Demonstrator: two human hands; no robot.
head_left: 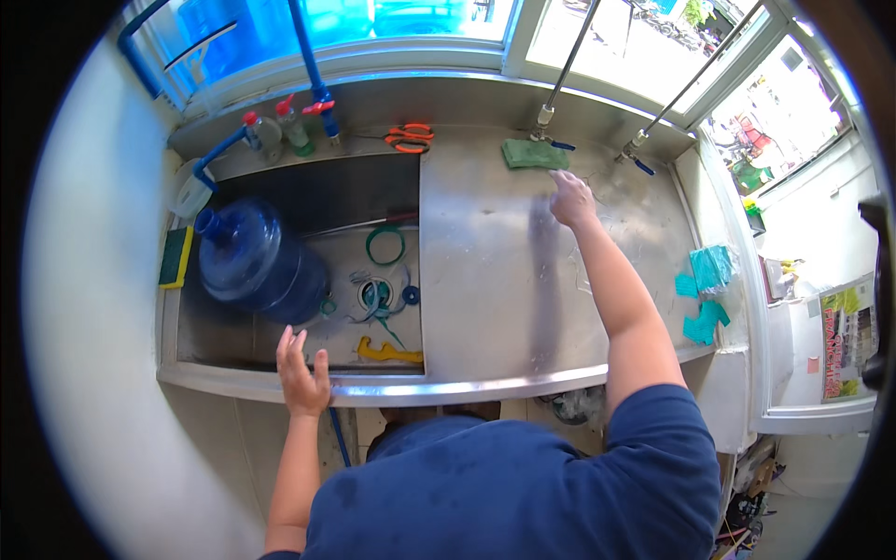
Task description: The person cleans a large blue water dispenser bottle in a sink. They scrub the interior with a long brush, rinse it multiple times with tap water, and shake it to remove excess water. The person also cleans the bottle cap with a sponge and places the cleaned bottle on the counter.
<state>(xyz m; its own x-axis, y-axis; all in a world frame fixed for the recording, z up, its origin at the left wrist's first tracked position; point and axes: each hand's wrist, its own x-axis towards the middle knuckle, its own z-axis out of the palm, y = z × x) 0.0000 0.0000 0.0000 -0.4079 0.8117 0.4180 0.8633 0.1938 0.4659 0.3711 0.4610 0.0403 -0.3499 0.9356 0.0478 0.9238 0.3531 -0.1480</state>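
Note:
My left hand (303,375) is at the front rim of the steel sink (364,381), fingers spread and holding nothing. Beyond it, a blue water jug (257,257) lies tilted in the basin, its neck toward the back left. On the right, my right hand (571,200) reaches across the steel counter (485,271). Its fingertips are at the near edge of a folded green cloth (535,155); whether they touch it is hard to make out. That hand looks loosely open, with nothing visible in it.
A yellow tool (387,352), a green ring (385,245) and plastic strips lie in the basin. Orange-handled scissors (409,138), bottles (294,128) and a sponge (175,257) sit around it. Valved taps (635,145) stand at the back; teal wrappers (711,271) lie at the right.

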